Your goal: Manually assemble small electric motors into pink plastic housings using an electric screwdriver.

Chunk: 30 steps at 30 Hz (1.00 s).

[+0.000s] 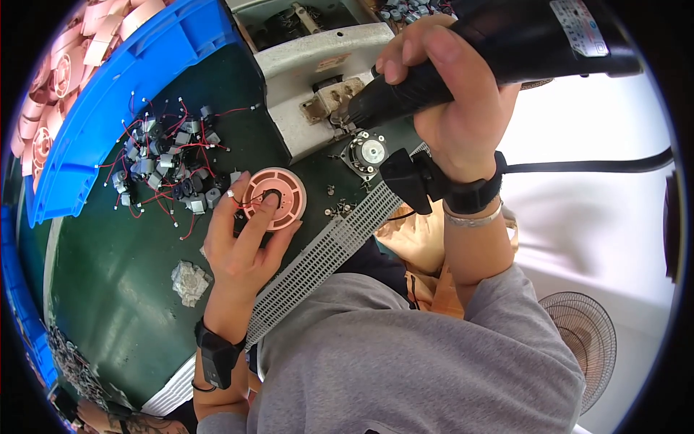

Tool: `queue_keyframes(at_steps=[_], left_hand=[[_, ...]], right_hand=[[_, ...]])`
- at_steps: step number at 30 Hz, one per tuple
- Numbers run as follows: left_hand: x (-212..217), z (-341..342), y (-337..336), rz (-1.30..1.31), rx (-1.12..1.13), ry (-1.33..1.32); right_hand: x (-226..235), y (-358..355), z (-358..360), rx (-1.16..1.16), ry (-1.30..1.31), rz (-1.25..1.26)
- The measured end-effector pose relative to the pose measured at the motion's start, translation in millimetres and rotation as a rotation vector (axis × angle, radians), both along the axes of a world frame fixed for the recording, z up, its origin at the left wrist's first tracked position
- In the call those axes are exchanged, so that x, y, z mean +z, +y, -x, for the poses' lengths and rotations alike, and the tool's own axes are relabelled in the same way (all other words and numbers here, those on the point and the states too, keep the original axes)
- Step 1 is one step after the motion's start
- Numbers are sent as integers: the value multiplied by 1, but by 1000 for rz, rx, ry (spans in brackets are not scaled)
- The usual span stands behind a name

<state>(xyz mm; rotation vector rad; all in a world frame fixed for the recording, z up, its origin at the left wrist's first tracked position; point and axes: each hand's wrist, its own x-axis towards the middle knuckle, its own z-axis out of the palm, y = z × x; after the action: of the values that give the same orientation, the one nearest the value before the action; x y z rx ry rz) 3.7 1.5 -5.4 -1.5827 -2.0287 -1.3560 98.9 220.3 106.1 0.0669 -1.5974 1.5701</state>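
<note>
My right hand (466, 94) is wrapped round a black electric screwdriver (499, 43). Its tip points down and left at the small metal block (336, 101) on the front of a pale metal machine, which looks like a screw feeder (289, 69). My left hand (249, 242) grips a round pink plastic housing (295, 189) on the table, fingers on its rim and one finger pressing a small dark part in its centre. A thin wire with a white connector shows by those fingers. Between the housing and the screwdriver sits a round black-and-silver part (369, 153).
Left of the housing lies a pile of small grey motors (170, 155) with red wires. A blue bin (137, 79) of pink parts stands beyond. Loose screws (340, 210) lie near a perforated white strip (318, 253). A crumpled silvery lump (191, 283) and another person's hand (94, 416) are lower left.
</note>
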Motion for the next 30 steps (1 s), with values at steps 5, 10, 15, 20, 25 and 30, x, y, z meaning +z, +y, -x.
queue_keyframes(at_steps=[5,10,15,20,25,30], left_hand=[[0,1,1,1,-4,2],[-2,1,0,-31,12,11],[3,0,-1,32,11,-1],[3,1,1,-3,-35,-31],[4,0,0,-21,-39,-49],[4,0,2,-55,-37,-52]], right_hand=[[13,-27,12,-201,-52,214],[4,-4,7,-62,-32,-28],[8,-17,-5,48,-34,92],[32,-30,-3,305,-113,73],[20,-48,16,369,-108,49],[13,-52,19,360,-147,76]])
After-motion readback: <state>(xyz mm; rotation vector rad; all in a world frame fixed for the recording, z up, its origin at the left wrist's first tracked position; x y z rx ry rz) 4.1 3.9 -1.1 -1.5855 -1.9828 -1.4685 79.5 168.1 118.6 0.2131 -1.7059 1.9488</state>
